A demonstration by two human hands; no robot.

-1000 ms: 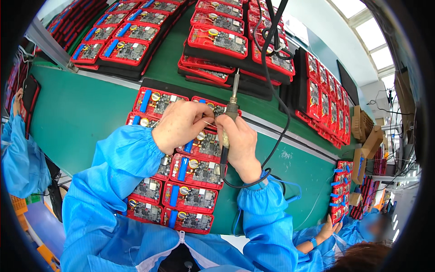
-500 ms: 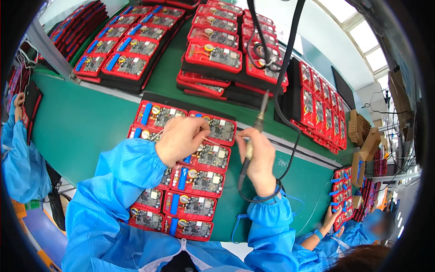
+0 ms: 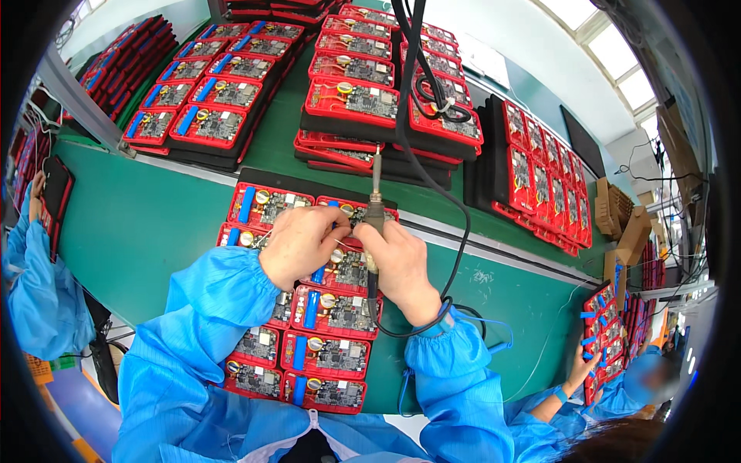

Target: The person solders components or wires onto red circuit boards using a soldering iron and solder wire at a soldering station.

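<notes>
My left hand [image 3: 302,245] is closed in a pinch over the tray of boards, with a thin pale wire [image 3: 344,244] at its fingertips. My right hand [image 3: 401,270] is wrapped around a soldering iron [image 3: 375,212], whose metal tip points away from me, toward the far stacks. The thumb and fingertips of both hands nearly meet above one circuit board [image 3: 351,270] in a red case. What lies between them is partly hidden. Other red-cased boards [image 3: 332,353] with blue cylinders and round yellowish parts fill the black tray [image 3: 301,183] beneath.
Stacked trays of red-cased boards [image 3: 351,100] stand behind, with more at the left [image 3: 216,123] and right [image 3: 532,166]. The iron's black cable [image 3: 455,208] hangs down and loops by my right wrist. Co-workers' hands hold trays at the far left [image 3: 37,185] and right [image 3: 583,366].
My right hand has moved left with the soldering iron, from beside the tray to my left fingertips. The iron now stands more upright in the view. My left hand has barely shifted.
</notes>
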